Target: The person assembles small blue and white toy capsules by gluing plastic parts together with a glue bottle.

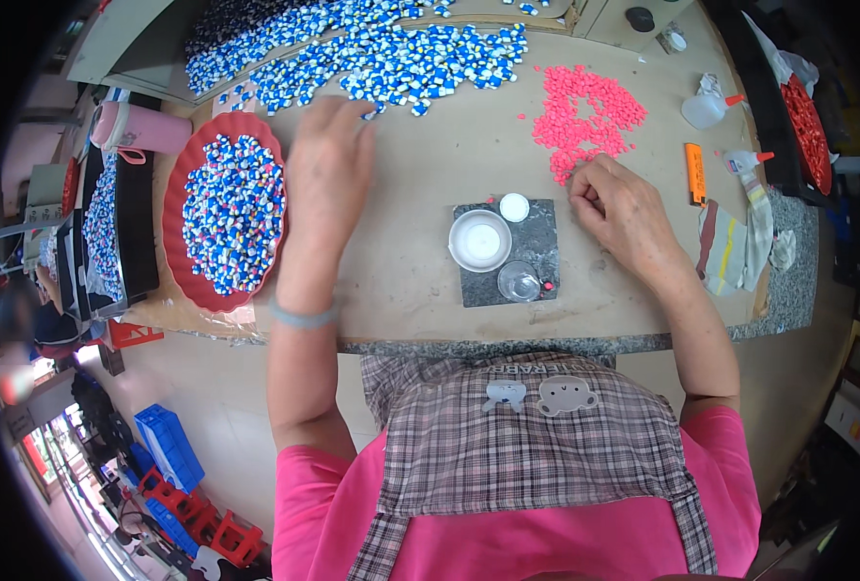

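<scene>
My left hand [329,160] is over the table, its fingers at the near edge of a spread of small blue-and-white pieces [401,68]. Motion blurs those fingers, so what they hold, if anything, does not show. Curled with fingertips together, my right hand [626,208] rests at the near end of a patch of small flat pink pieces [585,111]; whatever it pinches is hidden. Between the hands lies a dark stone slab [537,247]. On it are a white round dish [479,241], a small white cap [513,207] and a clear little cup [519,282] beside a red bit.
A red scalloped tray [173,232] heaped with blue-and-white pieces stands left, near a pink tumbler [144,127]. At right are a squeeze bottle [706,109], a smaller red-tipped bottle [743,162], an orange box cutter [694,174] and a striped cloth [730,247].
</scene>
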